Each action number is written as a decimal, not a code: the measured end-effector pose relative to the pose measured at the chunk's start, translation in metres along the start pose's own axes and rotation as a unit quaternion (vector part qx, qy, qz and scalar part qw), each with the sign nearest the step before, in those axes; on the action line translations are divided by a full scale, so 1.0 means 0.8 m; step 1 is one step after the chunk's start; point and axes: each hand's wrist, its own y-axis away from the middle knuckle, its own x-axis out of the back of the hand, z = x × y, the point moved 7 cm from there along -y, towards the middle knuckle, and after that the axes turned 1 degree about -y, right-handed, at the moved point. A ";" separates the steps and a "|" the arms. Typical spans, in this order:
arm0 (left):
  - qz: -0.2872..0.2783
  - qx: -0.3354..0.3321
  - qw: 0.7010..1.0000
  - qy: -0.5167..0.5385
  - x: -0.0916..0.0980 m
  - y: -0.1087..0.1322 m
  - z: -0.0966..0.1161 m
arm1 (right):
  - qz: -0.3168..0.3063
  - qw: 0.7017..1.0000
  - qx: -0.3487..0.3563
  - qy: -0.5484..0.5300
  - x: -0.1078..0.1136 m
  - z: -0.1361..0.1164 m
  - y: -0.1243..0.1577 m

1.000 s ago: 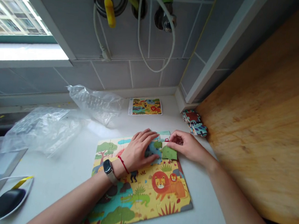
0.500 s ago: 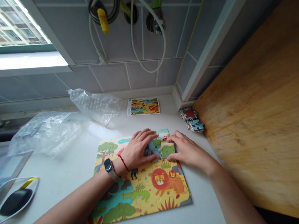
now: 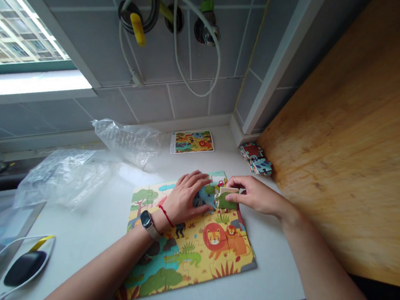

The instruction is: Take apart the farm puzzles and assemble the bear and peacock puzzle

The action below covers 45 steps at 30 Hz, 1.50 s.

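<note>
A jigsaw puzzle with a lion, a crocodile and trees lies assembled on the white countertop. My left hand rests flat on its upper middle, fingers spread, covering part of the picture. Between the thumb and fingers of my right hand is a green puzzle piece, tilted up at the puzzle's upper right edge. Whether its lower edge still touches the neighbouring pieces I cannot tell.
Behind the puzzle lies a small picture card. A stack of puzzle pieces sits by the wooden panel. Crumpled clear plastic bags are on the left, with a black oval object nearer the front.
My right hand has gripped the green piece at the upper right and tipped it up out of the puzzle's surface. My left hand has stayed in place.
</note>
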 end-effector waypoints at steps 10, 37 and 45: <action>0.001 -0.019 1.000 -0.013 0.000 0.001 0.005 | -0.003 0.995 0.018 -0.101 0.005 -0.008 0.001; -0.009 -0.013 1.000 -0.015 0.001 0.001 0.006 | -0.078 0.962 -0.027 0.260 -0.036 -0.019 0.036; 0.000 -0.020 1.000 -0.010 0.002 -0.001 0.006 | -0.152 0.972 -0.001 0.182 -0.029 -0.018 0.030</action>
